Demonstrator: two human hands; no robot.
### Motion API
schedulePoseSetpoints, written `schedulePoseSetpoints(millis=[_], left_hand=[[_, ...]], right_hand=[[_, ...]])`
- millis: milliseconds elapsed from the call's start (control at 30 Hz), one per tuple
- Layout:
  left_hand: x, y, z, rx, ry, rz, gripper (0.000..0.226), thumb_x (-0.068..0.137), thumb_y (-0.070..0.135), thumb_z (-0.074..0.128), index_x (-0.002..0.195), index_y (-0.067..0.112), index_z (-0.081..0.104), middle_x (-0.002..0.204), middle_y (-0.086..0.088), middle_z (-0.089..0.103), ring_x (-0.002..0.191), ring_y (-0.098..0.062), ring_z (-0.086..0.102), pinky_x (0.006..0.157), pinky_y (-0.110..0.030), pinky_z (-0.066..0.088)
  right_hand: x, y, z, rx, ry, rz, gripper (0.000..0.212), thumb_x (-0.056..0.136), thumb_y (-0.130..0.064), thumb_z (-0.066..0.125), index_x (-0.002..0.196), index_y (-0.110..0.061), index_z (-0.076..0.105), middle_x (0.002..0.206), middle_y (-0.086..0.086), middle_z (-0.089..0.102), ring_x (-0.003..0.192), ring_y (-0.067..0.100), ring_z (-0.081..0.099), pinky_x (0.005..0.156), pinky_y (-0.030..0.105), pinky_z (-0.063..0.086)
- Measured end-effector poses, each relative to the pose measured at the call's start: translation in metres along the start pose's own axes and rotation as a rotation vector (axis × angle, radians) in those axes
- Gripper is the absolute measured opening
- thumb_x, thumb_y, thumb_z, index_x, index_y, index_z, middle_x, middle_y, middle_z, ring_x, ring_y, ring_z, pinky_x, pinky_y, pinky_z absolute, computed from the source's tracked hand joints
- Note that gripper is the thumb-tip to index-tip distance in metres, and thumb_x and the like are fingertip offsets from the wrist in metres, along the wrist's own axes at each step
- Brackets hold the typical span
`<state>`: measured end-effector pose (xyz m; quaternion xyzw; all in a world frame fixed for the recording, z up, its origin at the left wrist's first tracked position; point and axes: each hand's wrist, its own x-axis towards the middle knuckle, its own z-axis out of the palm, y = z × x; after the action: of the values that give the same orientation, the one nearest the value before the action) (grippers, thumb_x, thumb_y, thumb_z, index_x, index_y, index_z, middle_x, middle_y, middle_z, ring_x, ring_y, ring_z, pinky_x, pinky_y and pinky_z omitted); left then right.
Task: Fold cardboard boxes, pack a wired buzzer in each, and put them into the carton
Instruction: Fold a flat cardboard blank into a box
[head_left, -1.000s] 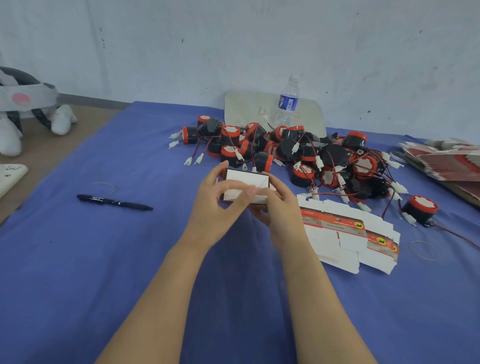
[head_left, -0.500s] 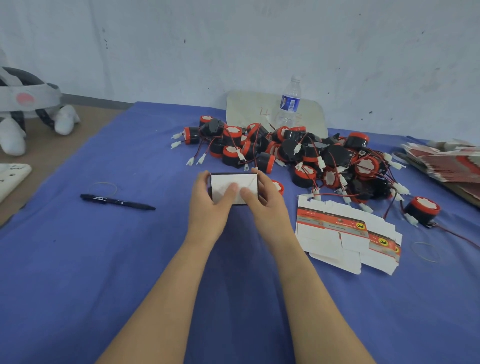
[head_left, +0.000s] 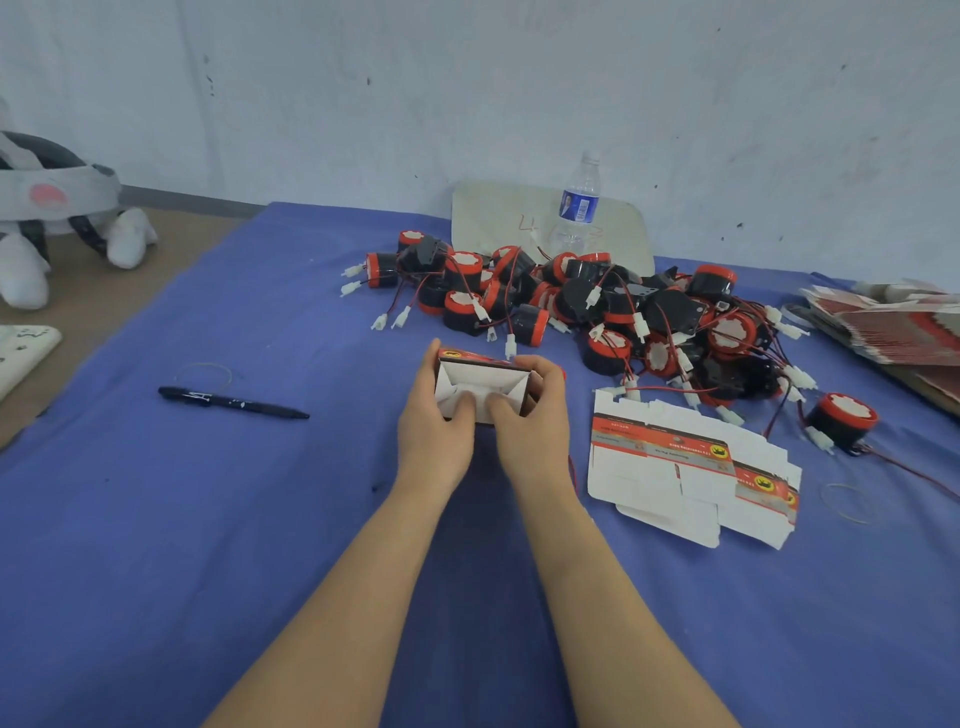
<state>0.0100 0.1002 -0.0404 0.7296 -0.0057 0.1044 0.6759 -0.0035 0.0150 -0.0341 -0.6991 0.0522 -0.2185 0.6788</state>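
At the centre of the frame the left hand (head_left: 435, 431) and right hand (head_left: 530, 431) both grip a small cardboard box (head_left: 480, 387), thumbs pressing its white flaps inward, its red edge print unreadable, just below the buzzer pile (head_left: 582, 306), while bare blue tablecloth (head_left: 156, 519) lies wide at lower left.
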Motion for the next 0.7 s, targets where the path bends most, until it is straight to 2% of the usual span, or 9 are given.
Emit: schedulePoseSetpoints(millis=[100,233,333,367,433,500,533,600,700], left_hand=[[0.000,-0.001,-0.001,-0.006,0.022,0.011,0.059,0.095,0.008,0.051,0.145,0.032,0.033,0.128,0.012,0.051,0.108,-0.004,0.049,0.073,-0.003,0.043],[0.001,0.004,-0.002,-0.106,-0.003,-0.025,0.055,0.096,0.017,0.052,0.146,0.029,0.031,0.139,0.007,0.048,0.116,-0.008,0.050,0.089,-0.017,0.042],[0.003,0.007,-0.004,-0.247,-0.064,-0.044,0.059,0.096,0.023,0.054,0.148,0.025,0.026,0.143,0.003,0.045,0.125,-0.012,0.048,0.105,-0.029,0.042],[0.002,0.008,-0.005,-0.225,-0.062,-0.022,0.065,0.094,0.028,0.057,0.149,0.026,0.021,0.147,0.003,0.039,0.130,-0.012,0.043,0.106,-0.025,0.039],[0.001,0.011,-0.005,-0.146,-0.017,0.044,0.088,0.086,0.041,0.065,0.151,0.028,0.008,0.154,0.005,0.019,0.139,-0.009,0.029,0.104,-0.015,0.034],[-0.001,0.017,-0.007,-0.151,0.030,0.042,0.106,0.070,0.056,0.074,0.150,0.030,0.009,0.153,0.007,0.013,0.141,-0.012,0.027,0.110,-0.029,0.035],[0.000,0.019,-0.009,-0.186,0.041,0.006,0.105,0.064,0.060,0.076,0.147,0.031,0.019,0.151,0.006,0.020,0.137,-0.014,0.034,0.109,-0.038,0.039],[0.002,0.022,-0.014,-0.278,-0.010,-0.106,0.088,0.058,0.062,0.071,0.133,0.024,0.043,0.139,0.000,0.046,0.122,-0.014,0.052,0.102,-0.041,0.045],[0.002,0.022,-0.014,-0.541,-0.112,-0.257,0.044,0.084,0.051,0.057,0.115,0.020,0.061,0.110,-0.002,0.068,0.106,-0.014,0.062,0.095,-0.034,0.049]], right_hand=[[-0.002,-0.004,0.001,-0.013,-0.008,-0.021,0.047,0.086,0.007,0.053,0.101,-0.037,0.048,0.105,-0.009,0.060,0.101,0.010,0.061,0.073,0.013,0.052],[-0.001,-0.010,-0.001,0.015,-0.055,-0.011,0.038,0.095,-0.008,0.053,0.125,-0.029,0.051,0.128,-0.003,0.057,0.118,0.011,0.055,0.095,0.022,0.049],[-0.001,-0.014,-0.003,0.050,-0.092,-0.013,0.038,0.101,-0.021,0.045,0.139,-0.025,0.046,0.137,-0.009,0.048,0.124,0.002,0.045,0.091,0.003,0.040],[-0.002,-0.015,-0.002,0.057,-0.097,-0.022,0.038,0.102,-0.023,0.041,0.140,-0.025,0.044,0.140,-0.010,0.046,0.125,0.000,0.043,0.091,0.000,0.037],[-0.004,-0.018,-0.003,0.086,-0.115,-0.055,0.038,0.104,-0.023,0.035,0.141,-0.023,0.042,0.144,-0.009,0.045,0.128,-0.004,0.042,0.101,0.006,0.035],[-0.007,-0.023,-0.003,0.094,-0.158,-0.115,0.038,0.104,-0.012,0.035,0.140,-0.019,0.044,0.140,-0.008,0.048,0.121,-0.013,0.045,0.103,0.009,0.035],[-0.008,-0.027,-0.003,0.083,-0.183,-0.156,0.039,0.101,-0.004,0.037,0.136,-0.017,0.047,0.139,-0.007,0.050,0.119,-0.014,0.046,0.104,0.010,0.036],[-0.010,-0.032,0.000,0.019,-0.191,-0.265,0.046,0.095,0.008,0.040,0.130,-0.021,0.048,0.140,-0.003,0.049,0.126,-0.006,0.044,0.108,0.019,0.036],[-0.010,-0.030,0.004,-0.097,0.007,-0.342,0.052,0.091,0.004,0.051,0.131,-0.026,0.040,0.151,0.000,0.032,0.139,0.008,0.029,0.113,0.034,0.033]])
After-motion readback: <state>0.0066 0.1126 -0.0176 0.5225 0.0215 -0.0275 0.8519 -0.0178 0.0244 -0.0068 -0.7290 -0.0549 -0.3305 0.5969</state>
